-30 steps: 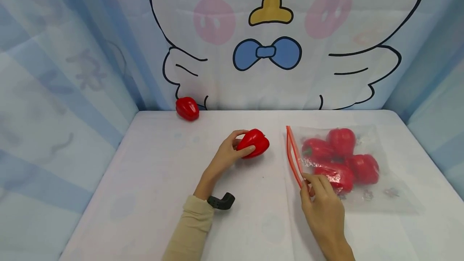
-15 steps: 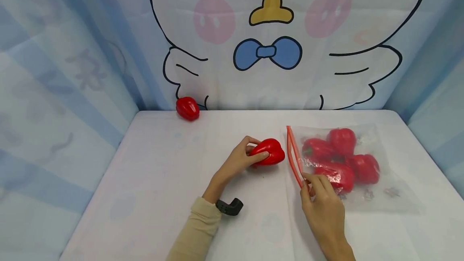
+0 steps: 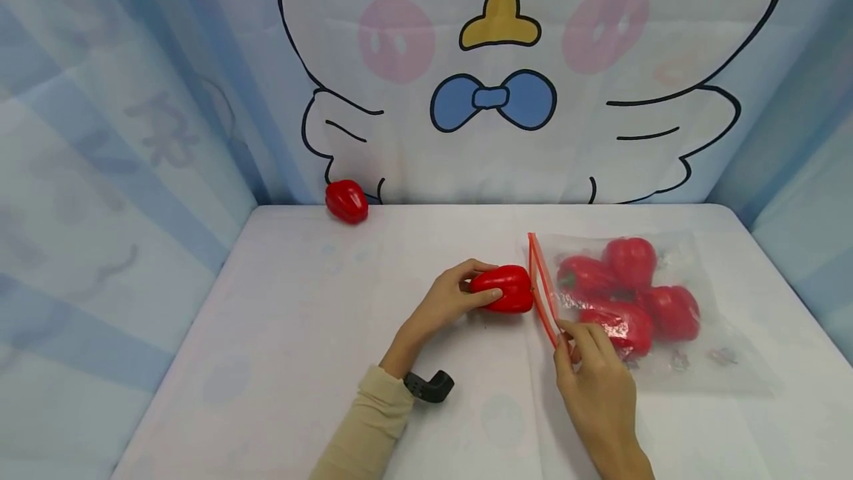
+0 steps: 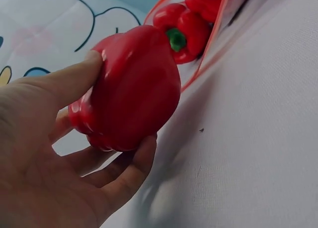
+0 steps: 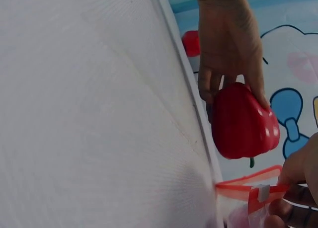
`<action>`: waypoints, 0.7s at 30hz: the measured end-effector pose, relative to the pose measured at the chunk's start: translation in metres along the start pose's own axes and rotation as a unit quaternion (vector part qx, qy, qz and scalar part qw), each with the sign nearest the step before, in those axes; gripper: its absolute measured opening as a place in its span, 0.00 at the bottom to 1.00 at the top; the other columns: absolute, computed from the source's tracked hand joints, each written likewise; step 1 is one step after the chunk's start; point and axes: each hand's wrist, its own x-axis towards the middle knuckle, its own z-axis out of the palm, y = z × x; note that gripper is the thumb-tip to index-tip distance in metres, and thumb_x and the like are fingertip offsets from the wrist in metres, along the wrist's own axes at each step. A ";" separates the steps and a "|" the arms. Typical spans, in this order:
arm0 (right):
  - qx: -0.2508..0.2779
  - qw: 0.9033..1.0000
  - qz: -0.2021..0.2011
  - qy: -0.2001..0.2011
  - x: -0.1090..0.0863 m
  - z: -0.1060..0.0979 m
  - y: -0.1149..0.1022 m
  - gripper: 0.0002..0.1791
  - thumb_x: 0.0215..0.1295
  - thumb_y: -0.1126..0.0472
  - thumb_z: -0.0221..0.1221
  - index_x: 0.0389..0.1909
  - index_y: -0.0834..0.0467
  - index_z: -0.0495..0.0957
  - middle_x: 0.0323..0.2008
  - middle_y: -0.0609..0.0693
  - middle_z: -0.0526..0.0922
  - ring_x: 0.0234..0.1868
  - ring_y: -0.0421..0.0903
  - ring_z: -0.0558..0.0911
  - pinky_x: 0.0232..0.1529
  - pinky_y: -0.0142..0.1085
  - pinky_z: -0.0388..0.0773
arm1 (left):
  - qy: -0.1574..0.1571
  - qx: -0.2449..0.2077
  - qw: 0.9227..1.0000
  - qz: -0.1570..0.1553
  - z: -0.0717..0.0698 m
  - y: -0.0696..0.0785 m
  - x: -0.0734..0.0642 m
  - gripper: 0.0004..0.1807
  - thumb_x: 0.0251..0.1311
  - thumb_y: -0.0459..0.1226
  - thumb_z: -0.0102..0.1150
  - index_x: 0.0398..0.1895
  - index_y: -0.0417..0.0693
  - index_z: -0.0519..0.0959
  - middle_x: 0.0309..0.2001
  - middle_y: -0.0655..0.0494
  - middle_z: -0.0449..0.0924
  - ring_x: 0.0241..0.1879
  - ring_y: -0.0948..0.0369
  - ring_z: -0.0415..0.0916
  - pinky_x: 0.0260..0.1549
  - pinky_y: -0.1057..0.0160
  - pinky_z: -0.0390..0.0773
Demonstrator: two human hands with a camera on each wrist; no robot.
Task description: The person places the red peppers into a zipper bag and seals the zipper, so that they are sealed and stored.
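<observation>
My left hand (image 3: 453, 296) grips a glossy red bell pepper (image 3: 508, 290), fingers and thumb curled round it, its far end right at the mouth of a clear zip bag (image 3: 716, 354). In the left wrist view the held bell pepper (image 4: 131, 89) overlaps the bag's opening. My right hand (image 3: 595, 384) pinches the bag's orange-red zip edge (image 3: 541, 295), and the mouth gapes a little. Several red bell peppers (image 3: 629, 261) lie inside the bag; one shows a green stem (image 4: 176, 39). The right wrist view shows the held pepper's stem (image 5: 252, 162) pointing toward the bag.
Another red bell pepper (image 3: 346, 201) sits at the back left edge of the white table (image 3: 280, 332). A cartoon-printed curtain (image 3: 493, 161) hangs directly behind the table, with blue curtains at both sides. A black band (image 3: 429, 387) is on the left wrist.
My left hand has carried the bell pepper to the right and slightly nearer me, up to the bag's mouth. My right hand has stayed on the zip edge.
</observation>
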 end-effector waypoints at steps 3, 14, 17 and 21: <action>0.004 1.000 -0.001 0.001 0.000 -0.001 0.000 0.15 0.54 0.75 0.69 0.44 0.62 0.87 0.33 0.51 0.83 0.24 0.40 0.74 0.18 0.25 0.66 | -0.002 0.006 1.000 0.005 0.001 0.000 0.000 0.25 0.66 0.47 0.68 0.66 0.55 0.79 0.61 0.52 0.82 0.53 0.57 0.80 0.44 0.63 0.83; 0.008 1.000 0.001 0.004 0.000 -0.001 0.000 0.16 0.54 0.75 0.69 0.44 0.61 0.87 0.33 0.51 0.84 0.25 0.41 0.75 0.19 0.24 0.65 | -0.006 -0.006 1.000 0.019 0.010 0.000 0.002 0.24 0.66 0.43 0.68 0.66 0.56 0.80 0.62 0.51 0.82 0.56 0.53 0.80 0.44 0.63 0.82; 0.009 1.000 0.002 0.001 0.000 -0.001 0.000 0.16 0.54 0.75 0.70 0.44 0.61 0.87 0.34 0.51 0.84 0.25 0.41 0.75 0.19 0.24 0.66 | -0.006 -0.020 0.999 0.024 0.013 0.000 0.002 0.24 0.65 0.41 0.69 0.65 0.56 0.80 0.63 0.51 0.82 0.56 0.52 0.79 0.44 0.63 0.82; 0.007 1.000 0.003 -0.002 0.000 -0.002 -0.001 0.15 0.54 0.75 0.69 0.44 0.62 0.87 0.33 0.52 0.84 0.25 0.41 0.75 0.20 0.25 0.67 | -0.006 -0.033 0.999 0.025 0.018 -0.001 0.002 0.25 0.64 0.39 0.70 0.65 0.55 0.81 0.64 0.51 0.81 0.57 0.52 0.79 0.47 0.62 0.82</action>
